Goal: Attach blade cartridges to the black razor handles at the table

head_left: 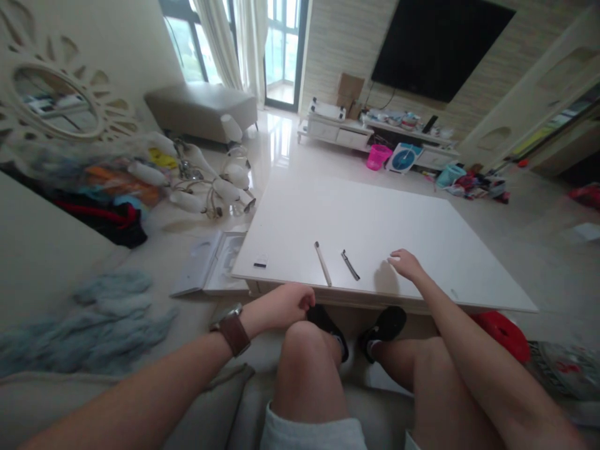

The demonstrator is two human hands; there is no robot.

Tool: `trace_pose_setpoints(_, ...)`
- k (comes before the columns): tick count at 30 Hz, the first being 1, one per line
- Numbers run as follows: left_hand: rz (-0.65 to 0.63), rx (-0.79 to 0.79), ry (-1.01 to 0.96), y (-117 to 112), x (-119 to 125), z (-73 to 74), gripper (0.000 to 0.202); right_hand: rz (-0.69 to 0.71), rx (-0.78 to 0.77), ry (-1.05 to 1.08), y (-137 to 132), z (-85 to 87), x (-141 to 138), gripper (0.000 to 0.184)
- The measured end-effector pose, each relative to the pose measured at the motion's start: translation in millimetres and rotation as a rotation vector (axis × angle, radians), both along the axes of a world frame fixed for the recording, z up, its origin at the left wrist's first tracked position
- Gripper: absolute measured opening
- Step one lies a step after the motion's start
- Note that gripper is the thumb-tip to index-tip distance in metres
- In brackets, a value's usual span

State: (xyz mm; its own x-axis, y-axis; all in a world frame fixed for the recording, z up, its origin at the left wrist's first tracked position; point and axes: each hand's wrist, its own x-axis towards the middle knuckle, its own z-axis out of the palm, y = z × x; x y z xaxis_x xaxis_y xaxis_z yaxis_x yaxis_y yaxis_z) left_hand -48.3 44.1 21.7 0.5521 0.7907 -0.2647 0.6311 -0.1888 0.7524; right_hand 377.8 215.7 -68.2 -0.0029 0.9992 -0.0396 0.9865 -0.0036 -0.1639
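Note:
My left hand (285, 304), with a brown watch on its wrist, hangs just below the near edge of the white table (422, 250), fingers curled into a loose fist above my knee. Whether anything is in it is hidden. My right hand (405, 263) rests on the tabletop with its fingers bent down and holds nothing. A thin white stick (323, 263) and a small dark clip-like strip (349, 264) lie on the table between the two hands. A small dark-and-white tag (260, 261) lies further left near the table's edge.
A light tray or box lid (206, 265) lies on the floor left of the table, and beyond it a chandelier (206, 181) with white shades. Blue fluffy fabric (94, 319) lies at the left, a red object (504, 331) at the right. A TV bench stands at the back.

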Motion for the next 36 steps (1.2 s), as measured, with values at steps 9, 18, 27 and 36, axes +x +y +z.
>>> trace_pose_setpoints(9, -0.169, 0.073, 0.05, -1.3, -5.9, -13.9, 0.043, 0.331, 0.182, 0.251, -11.2, 17.9, -113.6, 0.022)
trace_pose_setpoints(18, -0.171, 0.067, 0.148, -2.6, -3.1, -5.2, 0.037, 0.612, 0.148, 0.369, -62.8, -4.9, -240.7, 0.012)
trace_pose_setpoints(27, 0.06, 0.274, 0.17, -2.6, 2.1, 3.2, 0.022, 0.671, 0.056, 0.366, -62.8, -54.5, -352.7, 0.013)
trace_pose_setpoints(36, 0.043, 0.292, 0.097, 0.2, 6.4, -1.0, 0.023, 0.655, 0.106, 0.341, -64.6, -55.4, -383.7, 0.018)
